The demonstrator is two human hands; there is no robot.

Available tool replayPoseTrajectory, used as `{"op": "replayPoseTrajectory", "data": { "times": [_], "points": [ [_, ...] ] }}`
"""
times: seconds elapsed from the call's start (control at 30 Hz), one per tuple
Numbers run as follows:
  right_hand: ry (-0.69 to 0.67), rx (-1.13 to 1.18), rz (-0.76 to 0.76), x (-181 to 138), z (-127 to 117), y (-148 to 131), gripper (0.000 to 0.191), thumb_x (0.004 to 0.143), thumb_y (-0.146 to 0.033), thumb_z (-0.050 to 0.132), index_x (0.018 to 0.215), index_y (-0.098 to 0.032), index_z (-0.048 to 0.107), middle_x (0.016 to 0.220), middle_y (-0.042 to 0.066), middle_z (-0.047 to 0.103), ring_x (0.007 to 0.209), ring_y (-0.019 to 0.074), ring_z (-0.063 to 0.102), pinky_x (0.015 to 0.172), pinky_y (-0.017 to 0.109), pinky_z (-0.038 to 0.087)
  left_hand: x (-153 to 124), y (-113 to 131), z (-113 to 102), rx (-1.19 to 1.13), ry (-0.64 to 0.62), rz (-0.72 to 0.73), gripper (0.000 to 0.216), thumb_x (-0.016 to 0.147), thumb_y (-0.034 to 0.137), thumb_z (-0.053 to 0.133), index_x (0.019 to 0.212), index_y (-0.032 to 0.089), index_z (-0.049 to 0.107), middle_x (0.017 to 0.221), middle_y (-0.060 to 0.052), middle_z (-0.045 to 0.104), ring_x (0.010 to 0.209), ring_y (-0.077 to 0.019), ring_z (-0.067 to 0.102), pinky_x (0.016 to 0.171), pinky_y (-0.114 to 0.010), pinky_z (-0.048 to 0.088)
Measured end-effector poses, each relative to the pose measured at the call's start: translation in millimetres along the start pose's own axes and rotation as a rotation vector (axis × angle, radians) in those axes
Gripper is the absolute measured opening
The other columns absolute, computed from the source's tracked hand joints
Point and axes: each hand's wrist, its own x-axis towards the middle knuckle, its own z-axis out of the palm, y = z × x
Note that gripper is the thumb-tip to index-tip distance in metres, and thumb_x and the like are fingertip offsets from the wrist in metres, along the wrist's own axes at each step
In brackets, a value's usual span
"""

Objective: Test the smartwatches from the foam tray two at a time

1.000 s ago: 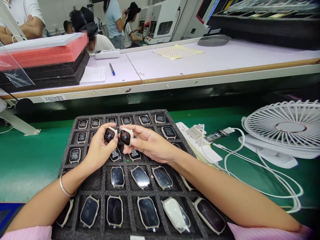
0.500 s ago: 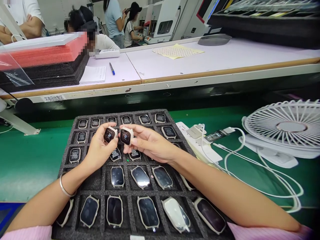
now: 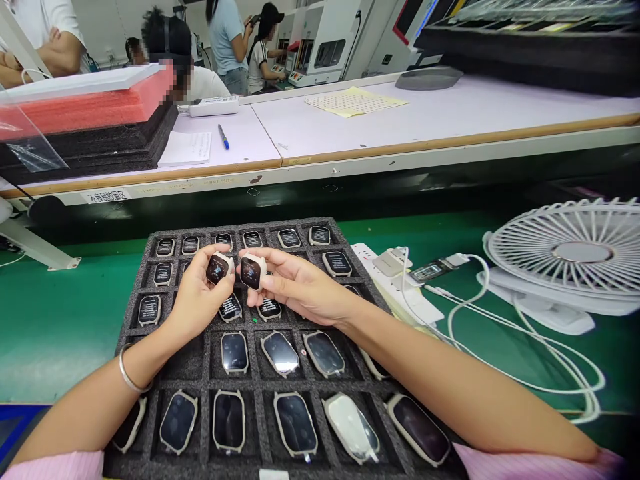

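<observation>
Green bench (image 3: 75,307), left hand (image 3: 197,300) and right hand (image 3: 307,287) adjacent, fingers (image 3: 276,257) around one watch (image 3: 251,273) each

Silver-coloured bangle (image 3: 124,373) worn on the left wrist: narrow, rounded, smooth; light is caught along its curve. Any engraving cannot be made out. Left sleeve (image 3: 57,465) seen farther up the arm, well apart from the bangle: pale pink, cloth marked by fine, close-set lines; whether woven stripe or ribbing cannot be told. Same pink and fine lines shown by right sleeve (image 3: 525,463), far to the right of the bangle; its outer part is darkened by shade. Both sleeves are cut short near the elbow. Hands bare and slender: left hand (image 3: 200,303) set just beyond the bangle, right hand (image 3: 303,287) across from it.
</observation>
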Motion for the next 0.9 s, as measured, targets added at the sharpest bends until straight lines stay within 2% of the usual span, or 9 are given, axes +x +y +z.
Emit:
{"op": "replayPoseTrajectory", "data": {
  "times": [0.67,0.9],
  "points": [
    [0.011,-0.014,-0.011,-0.1,-0.7,2.4,0.049,0.086,-0.035,0.079,0.127,-0.02,0.057,0.086,0.001,0.07,0.078,0.016,0.07,0.073,0.029,0.052,-0.2,-1.5,0.3,-0.031,0.004,-0.003,0.045,0.074,0.022,0.068,0.117,0.019,0.055,0.096,-0.002,0.061,0.089,-0.0152,0.057,0.082,-0.028,0.046],
    [0.032,0.042,-0.007,0.0,1.8,0.2,0.043,0.081,-0.031,0.084,0.119,-0.022,0.066,0.101,0.0,0.066,0.073,0.0115,0.068,0.072,0.027,0.053,0.1,-2.3,0.0,-0.032,0.012,-0.028,0.042,0.074,0.022,0.07,0.115,0.018,0.058,0.092,0.0,0.061,0.087,-0.0136,0.057,0.083,-0.027,0.045]
  ]
}}
